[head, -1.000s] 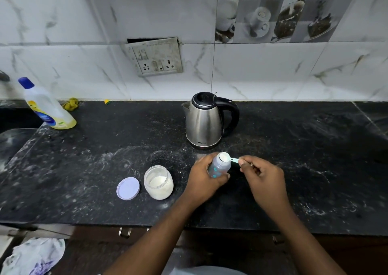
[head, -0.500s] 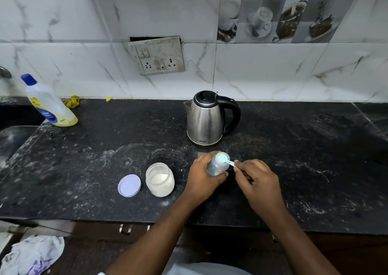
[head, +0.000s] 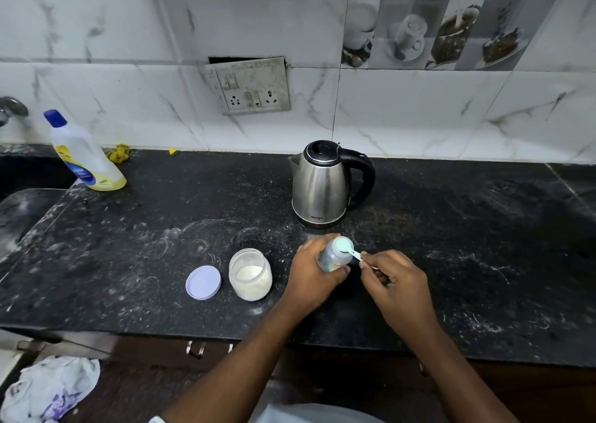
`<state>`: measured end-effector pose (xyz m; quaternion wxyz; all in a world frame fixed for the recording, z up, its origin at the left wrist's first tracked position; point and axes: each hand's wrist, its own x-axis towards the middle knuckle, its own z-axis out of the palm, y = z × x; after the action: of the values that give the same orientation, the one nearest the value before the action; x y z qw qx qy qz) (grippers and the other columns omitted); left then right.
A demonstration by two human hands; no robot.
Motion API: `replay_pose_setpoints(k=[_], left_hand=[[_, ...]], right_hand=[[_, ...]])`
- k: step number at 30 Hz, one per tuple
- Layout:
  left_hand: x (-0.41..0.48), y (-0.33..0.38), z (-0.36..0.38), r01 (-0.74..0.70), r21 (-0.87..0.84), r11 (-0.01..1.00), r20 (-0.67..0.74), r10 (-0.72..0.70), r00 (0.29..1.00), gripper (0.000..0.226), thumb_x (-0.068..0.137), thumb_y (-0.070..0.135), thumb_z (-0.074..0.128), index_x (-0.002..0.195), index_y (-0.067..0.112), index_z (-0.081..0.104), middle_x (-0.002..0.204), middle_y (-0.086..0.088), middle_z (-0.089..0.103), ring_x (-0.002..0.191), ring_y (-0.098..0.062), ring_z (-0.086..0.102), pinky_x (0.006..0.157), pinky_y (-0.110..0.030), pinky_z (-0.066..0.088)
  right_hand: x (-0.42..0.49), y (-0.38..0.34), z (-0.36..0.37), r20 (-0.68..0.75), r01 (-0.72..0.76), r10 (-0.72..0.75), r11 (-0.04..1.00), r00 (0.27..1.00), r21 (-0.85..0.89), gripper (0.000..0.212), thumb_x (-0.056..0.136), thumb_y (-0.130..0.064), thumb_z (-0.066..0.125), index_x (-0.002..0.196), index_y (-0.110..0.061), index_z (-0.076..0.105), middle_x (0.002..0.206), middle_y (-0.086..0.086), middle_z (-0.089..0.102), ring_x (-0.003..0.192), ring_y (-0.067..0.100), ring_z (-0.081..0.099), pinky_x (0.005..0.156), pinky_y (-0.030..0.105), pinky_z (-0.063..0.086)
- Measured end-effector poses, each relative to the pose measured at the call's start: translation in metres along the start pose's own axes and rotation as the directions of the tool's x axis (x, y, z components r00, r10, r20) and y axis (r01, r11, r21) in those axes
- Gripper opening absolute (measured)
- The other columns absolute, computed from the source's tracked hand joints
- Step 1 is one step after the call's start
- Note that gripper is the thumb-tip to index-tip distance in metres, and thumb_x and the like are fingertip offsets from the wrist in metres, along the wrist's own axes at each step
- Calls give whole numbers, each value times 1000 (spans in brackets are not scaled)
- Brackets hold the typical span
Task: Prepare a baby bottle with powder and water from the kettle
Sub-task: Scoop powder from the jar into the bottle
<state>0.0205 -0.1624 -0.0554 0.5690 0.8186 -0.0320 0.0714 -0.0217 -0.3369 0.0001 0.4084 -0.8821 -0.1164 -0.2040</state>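
- Dark counter, unchanged: kettle beyond the grip, jar left of it.
- Left hand still grasps the bottle.
- Right hand pinches the scoop, now over the bottle's mouth, no longer beside it.

Baby bottle base hidden by grip.

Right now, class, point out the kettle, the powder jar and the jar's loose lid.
kettle [head: 319,187], head view, on its steel body.
powder jar [head: 250,275], head view, on its clear wall.
lid [head: 203,282], head view, on its flat top.
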Motion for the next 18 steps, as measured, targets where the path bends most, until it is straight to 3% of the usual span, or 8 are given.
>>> replay_pose_setpoints(k=[4, 10, 15, 18], left_hand=[[-2, 1, 0, -8, 13, 1000, 7, 7, 1000, 59, 73, 14, 91, 127, 28, 72, 112, 34, 66, 112, 3, 66, 98, -16, 49], [0, -3, 2, 0, 11, 1000, 9, 0, 1000, 59, 74, 12, 91, 128, 22, 72, 118, 13, 71, 115, -12, 67, 105, -38, 53], [1, -7, 5, 6, 0, 1000, 17, -6, 1000, 59, 74, 13, 92, 128, 21, 72, 120, 8, 72, 116, -11, 68, 105, -38, 53], [0, -9, 6, 7, 11, 1000, 33, -7, 999, 59, 73, 16, 92, 128, 25, 72, 118, 13, 71, 114, -8, 68, 103, -33, 53]], right_hand=[[0, 1, -1, 7, -21, 21, 1000, 1000, 15, 16, 87, 6, 79, 99, -5, 82, 87, 2, 70, 76, 16, 67, 66, 33, 54], [3, 4, -2, 21, -40, 39, 999, 999, 14, 16, 87, 4, 79, 96, -8, 81, 86, -1, 70, 73, 13, 66, 65, 23, 51], [3, 4, -2, 19, -45, 44, 999, 999, 21, 14, 88, 2, 79, 97, -8, 81, 86, -3, 69, 71, 10, 65, 63, 31, 54], [3, 6, -3, 40, -43, 42, 999, 998, 4, 13, 87, 1, 79, 95, -10, 81, 85, -6, 68, 70, 7, 63, 63, 18, 48]])
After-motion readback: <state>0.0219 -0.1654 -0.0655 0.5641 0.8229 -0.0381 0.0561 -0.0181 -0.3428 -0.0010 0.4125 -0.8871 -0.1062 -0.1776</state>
